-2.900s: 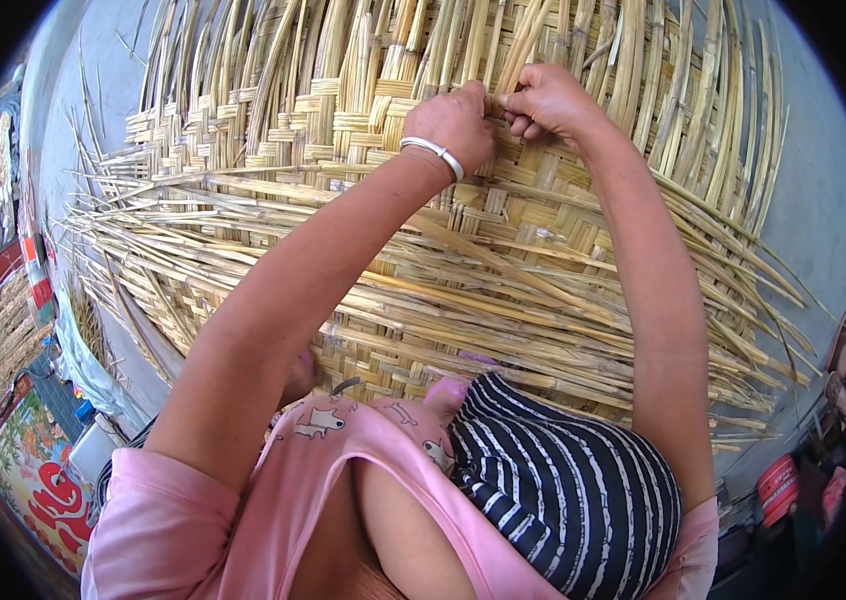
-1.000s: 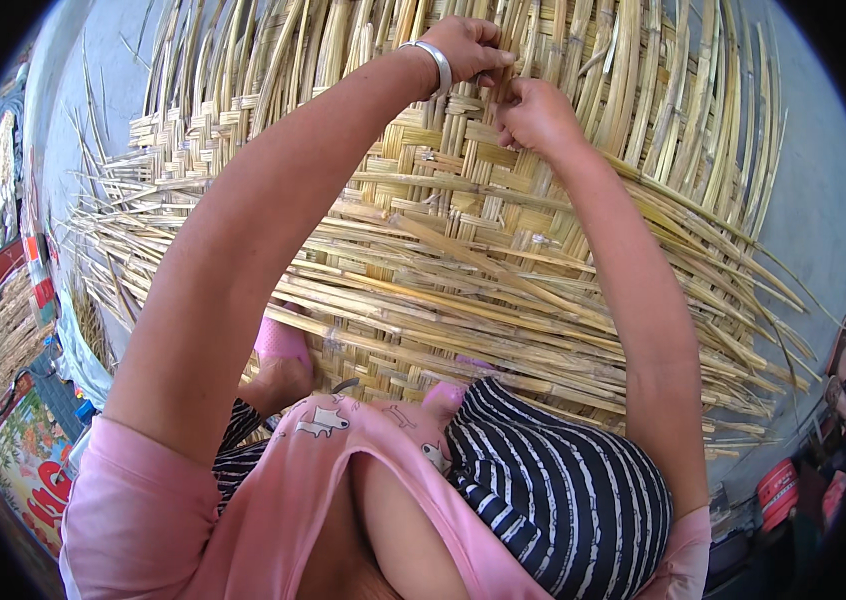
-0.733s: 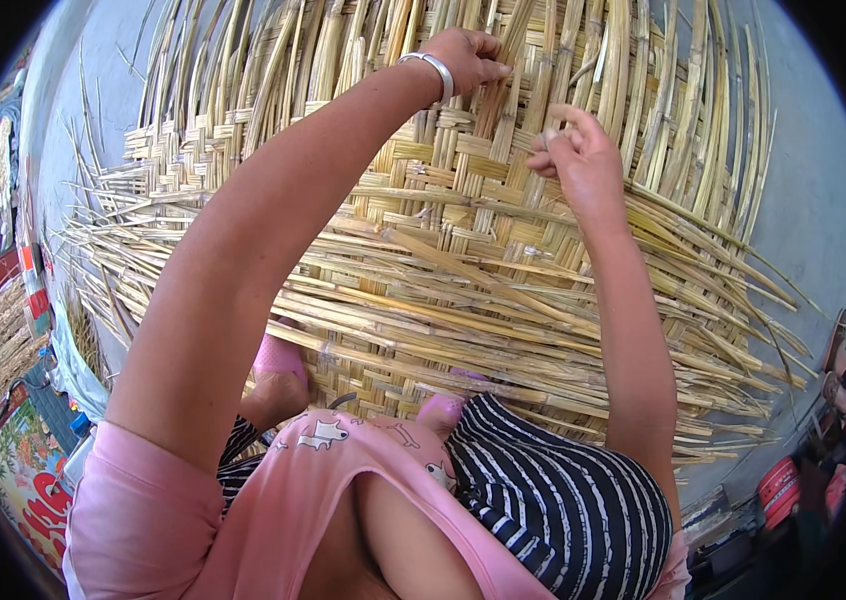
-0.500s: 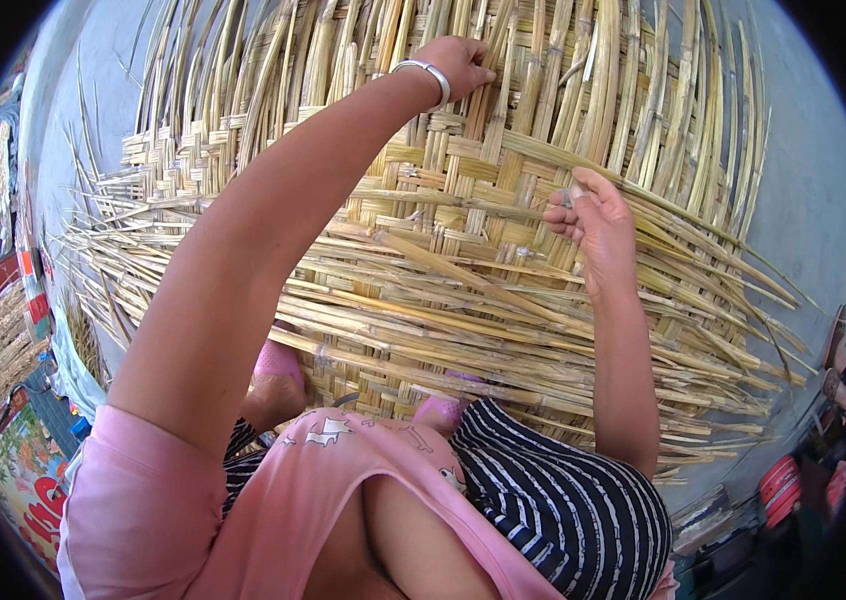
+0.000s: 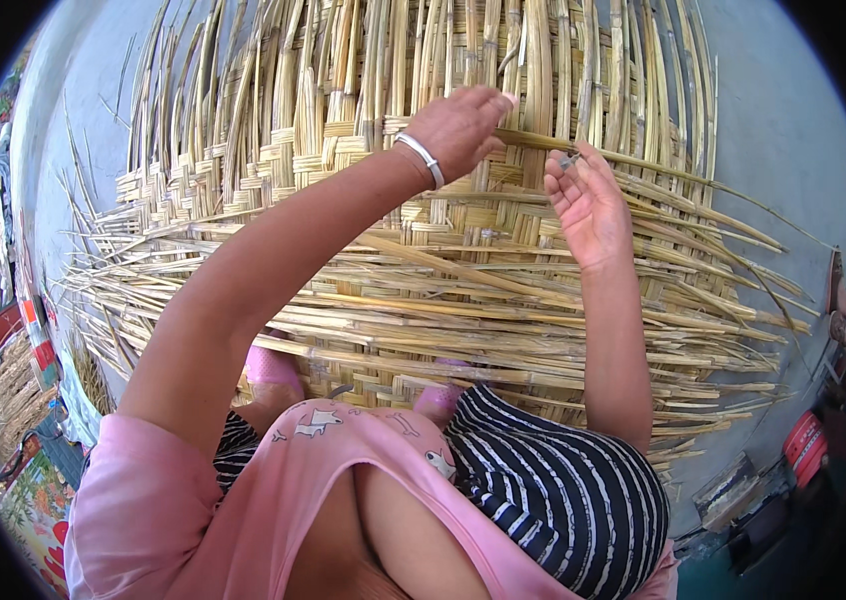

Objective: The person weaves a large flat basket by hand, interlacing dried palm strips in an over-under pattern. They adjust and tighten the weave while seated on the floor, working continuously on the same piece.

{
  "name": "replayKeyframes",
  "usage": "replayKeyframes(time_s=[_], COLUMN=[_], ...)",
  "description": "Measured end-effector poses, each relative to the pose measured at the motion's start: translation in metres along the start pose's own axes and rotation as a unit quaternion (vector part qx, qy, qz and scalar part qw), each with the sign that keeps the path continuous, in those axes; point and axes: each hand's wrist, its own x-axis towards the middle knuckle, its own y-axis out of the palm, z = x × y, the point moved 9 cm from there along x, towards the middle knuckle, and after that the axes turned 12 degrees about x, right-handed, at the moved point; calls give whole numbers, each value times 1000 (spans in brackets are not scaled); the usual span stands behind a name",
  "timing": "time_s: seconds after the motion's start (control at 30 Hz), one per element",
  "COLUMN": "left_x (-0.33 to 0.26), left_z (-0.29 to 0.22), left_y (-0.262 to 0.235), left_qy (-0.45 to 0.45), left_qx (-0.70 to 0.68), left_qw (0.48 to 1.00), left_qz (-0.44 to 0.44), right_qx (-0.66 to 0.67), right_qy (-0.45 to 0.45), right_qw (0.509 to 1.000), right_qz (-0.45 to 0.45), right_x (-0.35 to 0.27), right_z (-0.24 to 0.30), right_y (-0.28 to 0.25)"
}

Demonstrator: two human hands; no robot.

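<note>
The left hand (image 5: pixel 458 125), a silver bangle (image 5: pixel 421 158) at its wrist, pinches a horizontal bamboo strip (image 5: pixel 633 160) at the upper edge of the woven bamboo mat (image 5: pixel 443 250) spread on the floor (image 5: pixel 783 130). The right hand (image 5: pixel 586 195) hovers just beside, palm up, fingers loosely curled, apparently empty. Keep the strip flat and tensioned while passing it across the uprights. Left fingertips are hidden behind the strip.

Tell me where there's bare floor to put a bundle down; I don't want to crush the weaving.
Bare grey floor lies right of the woven bamboo mat, beyond its loose strip ends, and a narrower band along its left edge. The mat's middle is crowded: the left hand and right hand work there. Bundles and clutter fill the lower left.
</note>
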Motion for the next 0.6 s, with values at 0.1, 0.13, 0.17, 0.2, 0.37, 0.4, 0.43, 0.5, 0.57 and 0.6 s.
replayKeyframes(time_s=[0.1, 0.13, 0.17, 0.2, 0.37, 0.4, 0.43, 0.5, 0.57, 0.6], left_x=[11, 16, 17, 18, 9, 9, 7, 2, -4, -8], left_z=[-12, -13, -10, -6, -6, -5, -3, 2, 10, 13], left_y=[26, 20, 22, 22, 10, 10, 8, 1, -4, -3], left_qy=[31, 27, 0, -28, -52, -72, -94, -152, -189, -208], left_qx=[-62, -62, -80, -99, -91, -103, -112, -118, -110, -107], left_qw=[985, 987, 981, 973, 983, 983, 982, 978, 974, 971], left_qz=[157, 146, 177, 208, 153, 135, 119, 84, 55, 42], right_qx=[-46, -71, -81, -80, -130, -153, -173, -321, -572, -586], right_qy=[11, 16, 31, 17, -105, -151, -193, -260, -295, -394], right_qw=[999, 997, 995, 995, 979, 970, 961, 910, 752, 668], right_qz=[-23, -38, -42, -53, -118, -110, -99, -23, 141, 232], right_x=[1, 2, 2, 3, 22, 32, 40, 45, 36, 15], right_z=[8, 11, 12, 20, 81, 99, 113, 120, 84, 70], right_y=[-5, -11, -14, -15, 12, 30, 49, 122, 202, 232])
